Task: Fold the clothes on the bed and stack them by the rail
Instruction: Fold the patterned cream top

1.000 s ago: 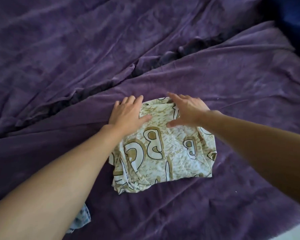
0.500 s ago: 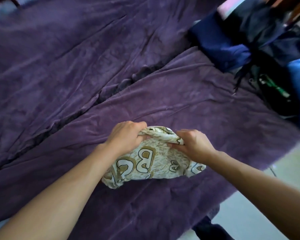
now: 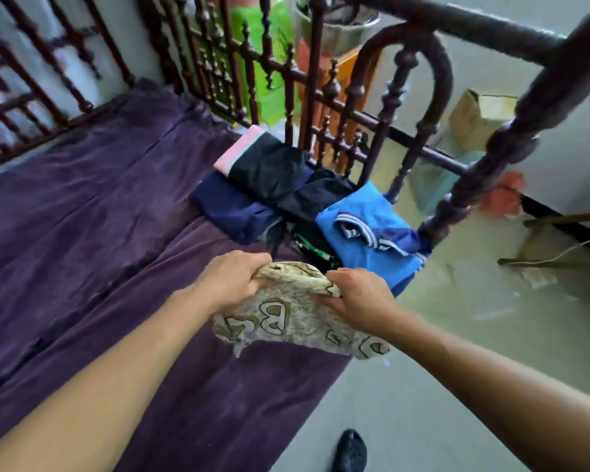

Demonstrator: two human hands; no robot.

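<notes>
Above the purple bedspread (image 3: 92, 233), head view: your left hand (image 3: 230, 279) and right hand (image 3: 358, 299) both grip the folded cream letter-print garment (image 3: 280, 321), lifted clear. Folded clothes (image 3: 365, 229) sit stacked beside the dark rail (image 3: 341, 107).

Purple-covered bed (image 3: 82, 233) carries folded clothes (image 3: 286, 199) beside the rail (image 3: 372, 117).

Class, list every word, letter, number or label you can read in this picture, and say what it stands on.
"B": large outlined letter on the cream garment.
Its other letters and small print: too blurred to read.
Green print on the black garment: unreadable.
</notes>
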